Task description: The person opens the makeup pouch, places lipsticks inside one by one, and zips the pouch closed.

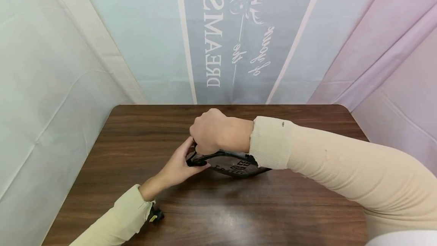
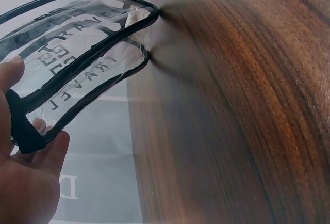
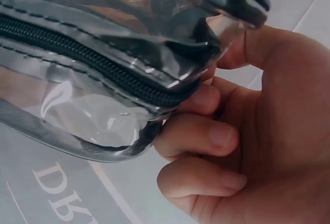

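A clear plastic toiletry pouch (image 1: 235, 164) with black edging and TRAVEL lettering stands on its side over the middle of the table. My left hand (image 1: 172, 168) grips its left end, thumb on the near side, fingers beyond. In the left wrist view, that hand (image 2: 28, 185) holds the black end tab (image 2: 26, 136) of the pouch. My right hand (image 1: 213, 132) is at this same end, its forearm crossing above the pouch. Seen from the right wrist, its curled fingers (image 3: 198, 136) pinch the pouch by the end of the black zipper (image 3: 77, 53); the zipper pull is hidden.
The dark wood-grain table (image 1: 239, 208) reaches back to a pale blue hanging cloth (image 1: 153, 48) with white lettering. Light cloth walls (image 1: 41, 86) close in both sides. A small black device (image 1: 156, 215) sits at my left wrist.
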Demonstrator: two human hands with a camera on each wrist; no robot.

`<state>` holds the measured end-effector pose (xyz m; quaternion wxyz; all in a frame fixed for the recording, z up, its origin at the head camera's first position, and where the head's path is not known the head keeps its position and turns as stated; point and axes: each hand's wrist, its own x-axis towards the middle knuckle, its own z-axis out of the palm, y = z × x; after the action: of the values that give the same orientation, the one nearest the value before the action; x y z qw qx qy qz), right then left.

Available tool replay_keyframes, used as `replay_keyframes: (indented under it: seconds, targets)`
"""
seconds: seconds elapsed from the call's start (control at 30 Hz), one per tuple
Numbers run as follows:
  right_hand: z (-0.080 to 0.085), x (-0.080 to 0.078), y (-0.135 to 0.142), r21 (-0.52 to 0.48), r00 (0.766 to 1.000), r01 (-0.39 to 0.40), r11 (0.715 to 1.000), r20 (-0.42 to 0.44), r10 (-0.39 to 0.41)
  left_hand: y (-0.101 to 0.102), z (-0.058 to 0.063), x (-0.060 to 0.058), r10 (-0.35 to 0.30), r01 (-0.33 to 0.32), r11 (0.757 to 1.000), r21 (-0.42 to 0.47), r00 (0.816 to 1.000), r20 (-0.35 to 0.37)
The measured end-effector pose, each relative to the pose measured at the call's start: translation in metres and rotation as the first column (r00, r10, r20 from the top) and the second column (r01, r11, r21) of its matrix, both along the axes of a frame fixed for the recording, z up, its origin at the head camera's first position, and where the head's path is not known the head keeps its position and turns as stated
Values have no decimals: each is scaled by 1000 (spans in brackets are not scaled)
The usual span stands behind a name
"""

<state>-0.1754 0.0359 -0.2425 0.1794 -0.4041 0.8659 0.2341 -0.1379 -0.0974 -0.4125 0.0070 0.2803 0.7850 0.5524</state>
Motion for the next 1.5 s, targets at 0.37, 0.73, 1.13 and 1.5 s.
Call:
replay_keyframes:
  seconds: [0.37, 0.73, 1.13, 1.5]
  targets:
    - [-4, -4, 6, -123, 997, 44, 991, 71, -35, 1, -6, 3, 22, -22, 1000, 0, 999, 25]
    - [-7, -7, 9, -221, 991, 80, 972, 124, -53, -2, -9, 2, 2, -2, 1000, 1, 1000, 17]
    - [-3, -7, 13, -219, 990, 84, 972, 131, -56, -3, -12, -1, 2, -3, 1000, 18, 1000, 25]
    - [-4, -4, 15, -240, 991, 90, 967, 121, -62, -2, -12, 2, 17, -17, 1000, 14, 1000, 16]
